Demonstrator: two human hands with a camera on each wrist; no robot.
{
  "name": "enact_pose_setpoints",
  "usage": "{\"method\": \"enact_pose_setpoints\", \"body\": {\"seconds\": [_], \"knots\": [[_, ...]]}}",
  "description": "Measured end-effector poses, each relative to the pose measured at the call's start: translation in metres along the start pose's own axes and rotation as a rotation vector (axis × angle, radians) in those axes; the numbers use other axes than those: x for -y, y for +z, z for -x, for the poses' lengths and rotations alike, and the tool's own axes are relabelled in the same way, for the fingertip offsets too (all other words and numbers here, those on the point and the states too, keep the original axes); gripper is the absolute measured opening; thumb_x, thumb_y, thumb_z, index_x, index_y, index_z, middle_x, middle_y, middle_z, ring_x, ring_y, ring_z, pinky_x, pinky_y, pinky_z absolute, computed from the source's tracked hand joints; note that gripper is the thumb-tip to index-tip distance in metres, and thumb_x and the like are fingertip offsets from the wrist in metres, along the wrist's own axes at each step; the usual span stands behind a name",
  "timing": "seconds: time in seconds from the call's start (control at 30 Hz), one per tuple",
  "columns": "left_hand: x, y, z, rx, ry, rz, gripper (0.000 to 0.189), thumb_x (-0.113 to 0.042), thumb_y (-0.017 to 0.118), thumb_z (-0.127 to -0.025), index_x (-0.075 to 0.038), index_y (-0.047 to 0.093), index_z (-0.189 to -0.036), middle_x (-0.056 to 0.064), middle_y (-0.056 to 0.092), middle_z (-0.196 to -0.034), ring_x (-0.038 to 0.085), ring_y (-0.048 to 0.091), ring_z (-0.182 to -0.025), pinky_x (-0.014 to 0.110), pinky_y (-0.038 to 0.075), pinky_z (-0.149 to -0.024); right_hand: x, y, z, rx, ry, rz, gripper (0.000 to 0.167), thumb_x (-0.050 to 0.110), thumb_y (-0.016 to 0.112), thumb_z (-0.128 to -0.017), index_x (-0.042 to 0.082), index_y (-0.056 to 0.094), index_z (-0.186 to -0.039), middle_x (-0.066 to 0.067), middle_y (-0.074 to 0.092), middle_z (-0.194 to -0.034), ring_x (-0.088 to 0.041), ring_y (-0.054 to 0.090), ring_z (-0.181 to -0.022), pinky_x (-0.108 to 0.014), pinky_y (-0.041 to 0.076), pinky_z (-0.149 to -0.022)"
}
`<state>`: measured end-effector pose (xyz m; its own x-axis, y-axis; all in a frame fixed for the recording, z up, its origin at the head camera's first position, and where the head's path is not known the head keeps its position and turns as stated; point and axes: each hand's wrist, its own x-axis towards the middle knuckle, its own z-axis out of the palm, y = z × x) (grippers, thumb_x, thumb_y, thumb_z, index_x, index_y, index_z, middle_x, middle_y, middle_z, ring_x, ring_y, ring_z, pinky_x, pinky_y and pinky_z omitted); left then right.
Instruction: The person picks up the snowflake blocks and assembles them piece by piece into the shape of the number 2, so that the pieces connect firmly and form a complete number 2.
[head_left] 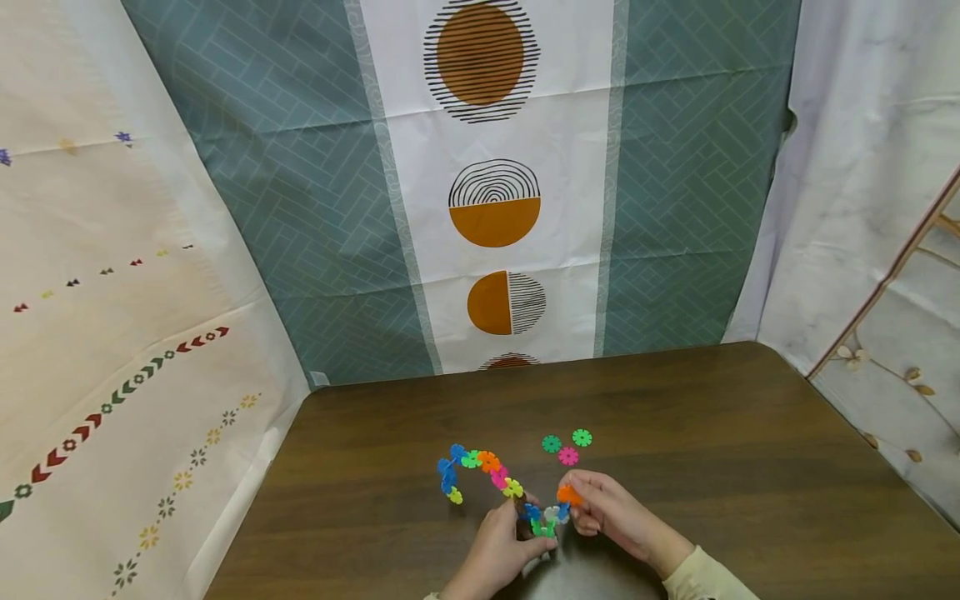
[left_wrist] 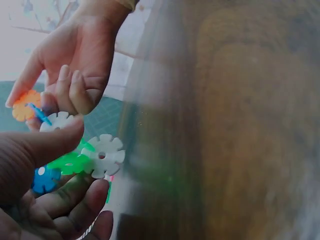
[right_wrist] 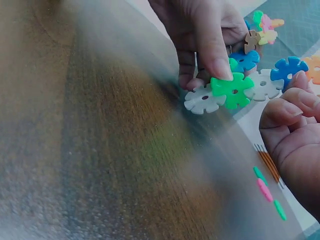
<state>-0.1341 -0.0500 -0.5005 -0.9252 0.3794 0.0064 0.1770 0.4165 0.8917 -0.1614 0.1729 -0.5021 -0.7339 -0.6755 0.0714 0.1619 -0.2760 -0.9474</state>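
A chain of slotted plastic snowflake discs, with a light green disc [right_wrist: 231, 93] among them, curves over the table in the head view. My left hand [head_left: 501, 542] pinches it near the light green disc, thumb on top and fingers beneath. Beside that, a white disc [left_wrist: 106, 159] sticks out past the left fingers. To the right, my right hand [head_left: 618, 517] pinches an orange disc [head_left: 570, 495] between thumb and index finger. A blue disc [right_wrist: 289, 70] joins this orange one to another white disc [right_wrist: 263, 86]. Part of the chain is hidden behind the left hand.
Beyond the right hand, a dark green disc [head_left: 551, 444], a light green disc [head_left: 582, 437] and a pink disc [head_left: 568, 456] lie loose on the brown wooden table [head_left: 360, 517]. A patterned curtain [head_left: 495, 200] hangs along the table's far edge.
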Motion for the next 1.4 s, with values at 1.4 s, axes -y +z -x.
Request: {"method": "enact_pose_setpoints", "body": {"seconds": [1.4], "knots": [[0.0, 0.009, -0.003, -0.037, 0.003, -0.039, 0.028, -0.015, 0.083, -0.078, -0.01, 0.06, -0.093, -0.01, 0.057, -0.059, 0.004, 0.053, -0.046, 0.023, 0.045, -0.045, 0.002, 0.012, 0.003, -0.187, 0.0, 0.179, 0.044, 0.028, 0.039, -0.107, -0.015, 0.046, -0.115, -0.003, 0.052, -0.08, -0.011, 0.051, -0.065, -0.023, 0.048, -0.063]]}}
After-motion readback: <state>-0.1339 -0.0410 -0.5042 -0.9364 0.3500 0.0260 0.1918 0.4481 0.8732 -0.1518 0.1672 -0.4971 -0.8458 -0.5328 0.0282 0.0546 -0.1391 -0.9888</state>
